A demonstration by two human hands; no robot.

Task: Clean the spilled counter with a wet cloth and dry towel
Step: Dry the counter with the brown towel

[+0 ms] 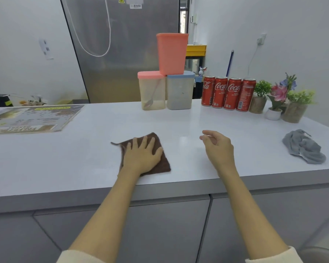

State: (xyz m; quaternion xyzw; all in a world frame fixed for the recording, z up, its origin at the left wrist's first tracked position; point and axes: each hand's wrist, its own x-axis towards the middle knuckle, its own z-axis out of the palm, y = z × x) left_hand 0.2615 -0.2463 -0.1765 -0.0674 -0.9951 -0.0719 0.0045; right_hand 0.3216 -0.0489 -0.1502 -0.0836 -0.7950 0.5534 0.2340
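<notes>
A brown cloth [163, 164] lies flat on the white counter [84, 158], near its front edge. My left hand [142, 156] presses down on the cloth with its fingers spread and straight. My right hand [219, 149] hovers just above the counter to the right of the cloth, fingers loosely curled, holding nothing. A crumpled grey towel [304, 147] lies at the counter's right end, well away from both hands.
Three plastic containers [167, 88] are stacked at the back centre, with several red cola cans [228, 93] and small potted plants [285, 101] to their right. A printed sheet [34, 118] lies at the back left. A steel fridge [122, 48] stands behind the counter.
</notes>
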